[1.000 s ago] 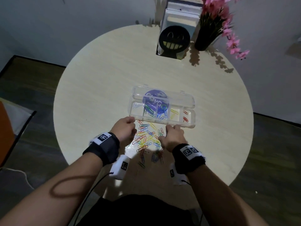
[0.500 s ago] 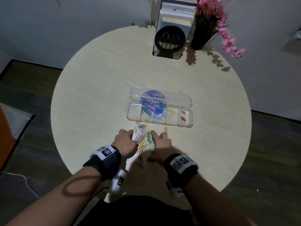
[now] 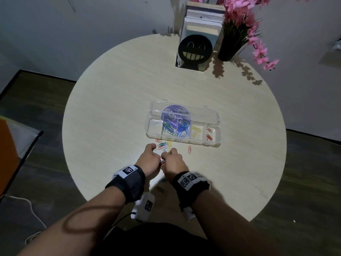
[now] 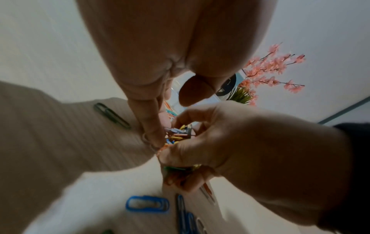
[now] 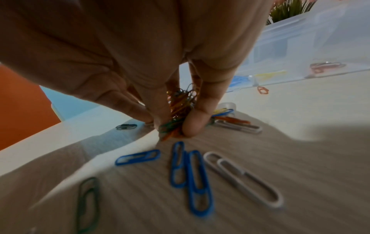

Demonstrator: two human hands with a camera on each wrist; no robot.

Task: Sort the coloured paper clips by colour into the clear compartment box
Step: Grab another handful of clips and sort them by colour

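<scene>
The clear compartment box [image 3: 182, 143] lies open on the round table [image 3: 114, 100], with white, green, blue, yellow and red clips in separate compartments. My right hand [image 3: 173, 159] grips a mixed bunch of paper clips [image 5: 180, 107] between thumb and fingers, down on the table just in front of the box. My left hand [image 3: 151, 154] sits against it, and its fingers [image 4: 149, 120] press on the side of the bunch with the thumb free. Loose clips [image 3: 162, 145] lie between the hands and the box. Several blue, white and green clips [image 5: 198, 182] lie nearer me.
A single red clip [image 3: 189, 149] lies to the right of the hands. At the table's far edge stand a black smiley bookend [image 3: 194, 50] with books and a dark vase of pink flowers [image 3: 232, 43]. The table's near edge is close under my wrists.
Both hands have drawn back from the box and closed in on each other, raking the spread clips into a bunch that the right hand now grips.
</scene>
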